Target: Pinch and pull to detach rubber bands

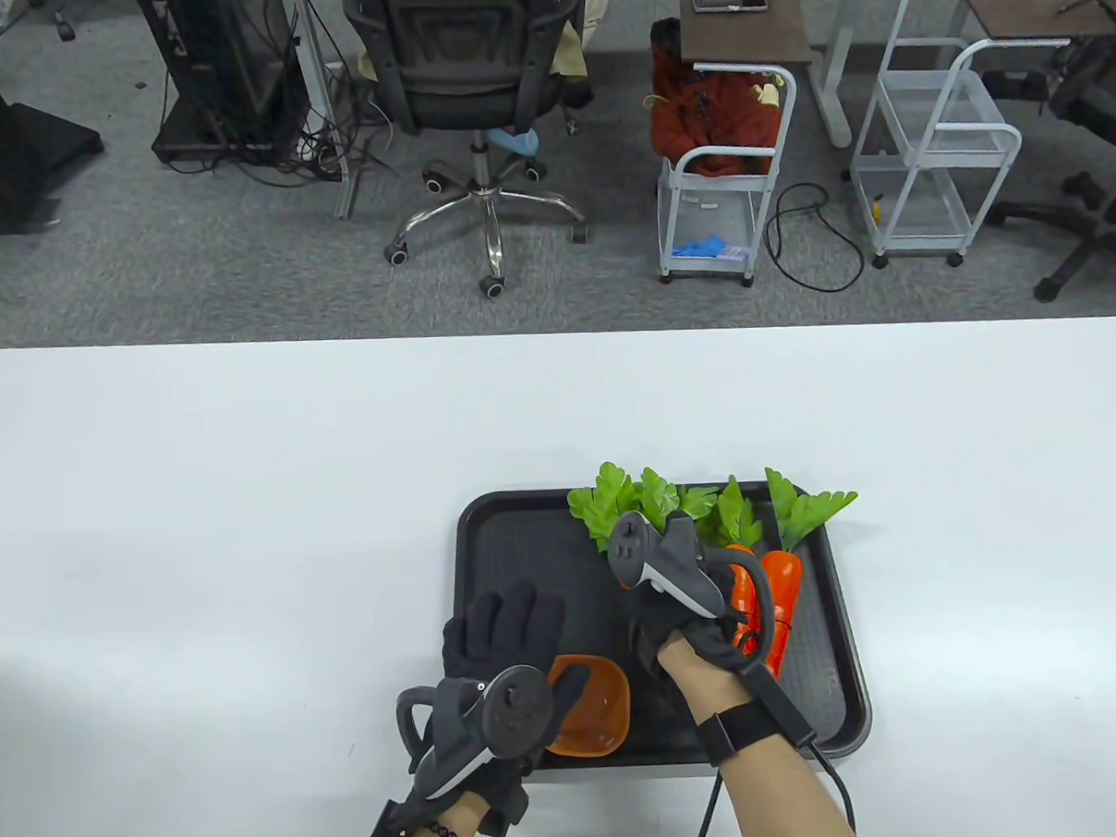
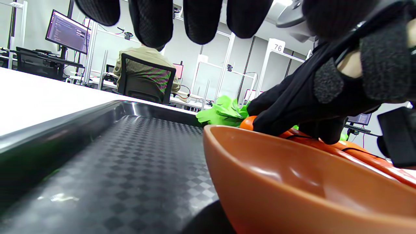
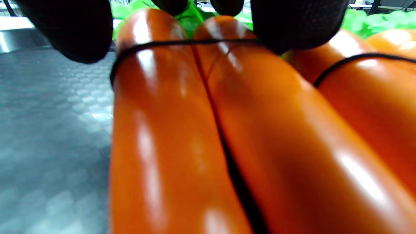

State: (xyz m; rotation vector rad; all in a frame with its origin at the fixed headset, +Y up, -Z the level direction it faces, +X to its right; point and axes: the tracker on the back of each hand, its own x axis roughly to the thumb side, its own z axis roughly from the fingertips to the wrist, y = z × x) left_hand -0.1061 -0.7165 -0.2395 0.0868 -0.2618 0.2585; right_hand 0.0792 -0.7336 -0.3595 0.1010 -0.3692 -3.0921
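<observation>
Right hand (image 1: 682, 616) grip rests on banded carrots (image 3: 201, 130); "76" sign (image 2: 278, 47) behind

orange bowl (image 1: 591, 704), office chair (image 1: 468, 62), possibly carts (image 1: 934, 143)

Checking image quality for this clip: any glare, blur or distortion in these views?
Table view: sharp, table edge bowed. Left wrist view: orange bowl soft up close. Right wrist view: carrots blurred with glare streaks; black rubber band still readable.
</observation>
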